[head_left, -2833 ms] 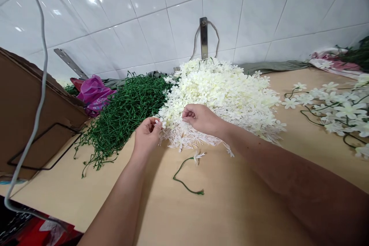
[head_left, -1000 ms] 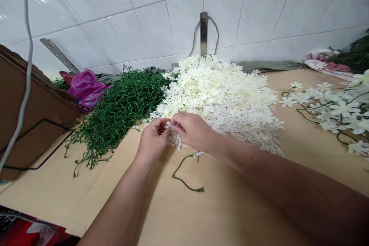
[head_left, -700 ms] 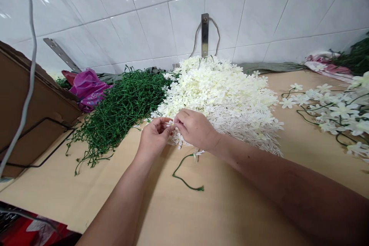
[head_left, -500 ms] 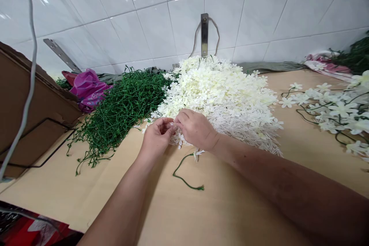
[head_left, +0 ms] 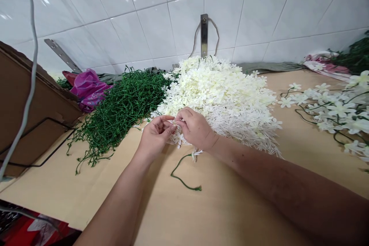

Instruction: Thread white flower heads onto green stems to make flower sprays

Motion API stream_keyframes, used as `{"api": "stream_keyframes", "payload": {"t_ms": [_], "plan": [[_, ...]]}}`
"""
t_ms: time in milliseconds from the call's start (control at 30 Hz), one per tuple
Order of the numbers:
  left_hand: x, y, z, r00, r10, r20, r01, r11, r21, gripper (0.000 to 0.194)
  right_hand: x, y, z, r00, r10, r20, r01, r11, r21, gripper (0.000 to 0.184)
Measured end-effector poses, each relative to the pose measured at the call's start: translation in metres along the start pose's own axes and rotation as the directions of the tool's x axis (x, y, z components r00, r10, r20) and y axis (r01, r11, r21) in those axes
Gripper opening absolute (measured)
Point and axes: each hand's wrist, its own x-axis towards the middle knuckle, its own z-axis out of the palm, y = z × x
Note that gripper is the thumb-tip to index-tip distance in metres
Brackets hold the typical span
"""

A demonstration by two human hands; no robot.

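Observation:
My left hand (head_left: pixel 155 135) and my right hand (head_left: pixel 195 127) meet fingertip to fingertip at the near edge of a big pile of white artificial flowers (head_left: pixel 219 92). Both hands pinch a small white flower piece (head_left: pixel 173 122) between them. Just below my right wrist a single green stem (head_left: pixel 180 170) with one white flower at its tip lies on the wooden table (head_left: pixel 201 207). A heap of bare green stems (head_left: pixel 121 109) lies to the left of the flower pile.
A brown cardboard box (head_left: pixel 31 111) stands at the left, with a grey cable (head_left: pixel 27 84) hanging in front. A pink plastic bag (head_left: pixel 88 88) lies behind the stems. Assembled flower vines (head_left: pixel 334 111) spread at the right. A white tiled wall (head_left: pixel 173 15) backs the table.
My hands, apart 2.8 s ago, have come together at the pile's edge and stay pinched on the small flower. The view has shifted slightly.

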Motion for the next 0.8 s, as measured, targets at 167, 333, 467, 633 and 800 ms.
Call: {"api": "stream_keyframes", "payload": {"t_ms": [167,333,467,633,800], "plan": [[-0.003,0.006,-0.001,1.0,0.003,0.003,-0.003,1.0,0.004,0.031,0.002,-0.003,-0.005,0.997,0.08,-0.003,-0.08,0.996,0.032,0.01],[-0.003,0.008,-0.007,1.0,-0.001,0.016,0.001,1.0,0.003,0.031,0.002,-0.007,-0.007,0.996,0.091,0.004,-0.091,0.994,0.068,0.009],[-0.003,0.007,-0.011,0.999,0.01,0.032,-0.011,1.0,0.025,0.032,0.003,-0.007,-0.007,0.997,0.079,-0.004,-0.078,0.994,0.081,0.01],[-0.002,0.004,-0.013,0.999,0.012,0.045,-0.013,1.0,0.019,0.032,0.004,-0.006,-0.006,0.998,0.053,-0.014,-0.052,0.996,0.079,0.009],[-0.001,0.003,-0.015,0.999,0.036,0.028,-0.036,0.999,0.022,0.03,0.004,-0.008,-0.005,1.0,0.017,0.004,-0.017,0.991,0.133,0.009]]}}
